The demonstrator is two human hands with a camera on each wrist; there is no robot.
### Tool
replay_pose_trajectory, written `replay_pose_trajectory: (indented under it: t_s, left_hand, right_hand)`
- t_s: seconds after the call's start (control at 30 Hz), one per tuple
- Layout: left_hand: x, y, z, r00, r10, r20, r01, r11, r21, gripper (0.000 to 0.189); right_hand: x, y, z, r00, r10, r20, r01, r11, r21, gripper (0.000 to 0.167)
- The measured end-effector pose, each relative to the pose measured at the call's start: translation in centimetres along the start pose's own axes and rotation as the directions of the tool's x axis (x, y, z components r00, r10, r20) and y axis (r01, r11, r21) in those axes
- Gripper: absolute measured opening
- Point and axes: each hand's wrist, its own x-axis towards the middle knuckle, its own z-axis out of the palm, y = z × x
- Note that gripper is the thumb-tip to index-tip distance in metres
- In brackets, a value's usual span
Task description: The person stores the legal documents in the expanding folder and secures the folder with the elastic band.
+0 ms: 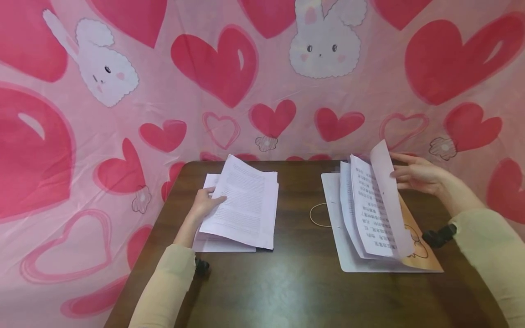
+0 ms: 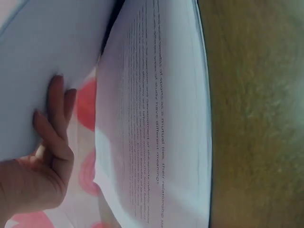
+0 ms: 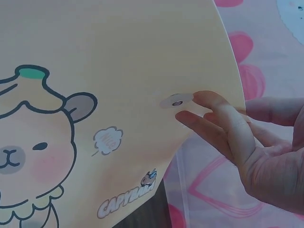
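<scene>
My left hand (image 1: 203, 203) holds the top sheets of a stack of printed papers (image 1: 246, 200) on the left of the table, thumb on the upper face. In the left wrist view its fingers (image 2: 56, 128) lie against the underside of the raised sheets (image 2: 45, 61), above a page of English print (image 2: 147, 142). Farther right, my right hand (image 1: 422, 175) pinches the edge of a folder's raised cover (image 1: 389, 196). The right wrist view shows that cover's tan face (image 3: 128, 57), with a cartoon animal and a round button (image 3: 176, 102) beside the fingertips. Printed sheets (image 1: 369, 214) stand partly fanned inside the folder.
Both stacks lie on a dark brown wooden table (image 1: 283, 291). A thin string loop (image 1: 316, 215) sticks out from the folder's left side. Behind the table hangs a pink cloth (image 1: 279, 82) with hearts and rabbits. Dark straps (image 1: 439, 235) sit at both wrists.
</scene>
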Motion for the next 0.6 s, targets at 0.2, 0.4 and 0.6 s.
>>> replay_pose_trajectory:
  t_s: [0.2,0.4,0.6]
  left_hand:
    - [-0.2,0.1,0.7,1.0,0.018,0.02,-0.014,0.977,-0.211,0.054]
    - [-0.9,0.8,2.2,0.997,0.067,0.033,-0.056,0.963,-0.264,0.054]
    - [-1.7,1.5,4.4,0.992,0.09,0.088,-0.058,0.946,-0.318,0.056]
  right_hand:
    - [-0.2,0.0,-0.3,1.0,-0.005,0.009,0.004,0.998,0.07,0.094]
    - [-0.3,-0.1,-0.4,1.0,-0.009,0.011,0.009,0.998,0.064,0.094]
    - [-0.4,-0.4,-0.3,1.0,-0.006,0.01,0.005,0.999,0.038,0.094]
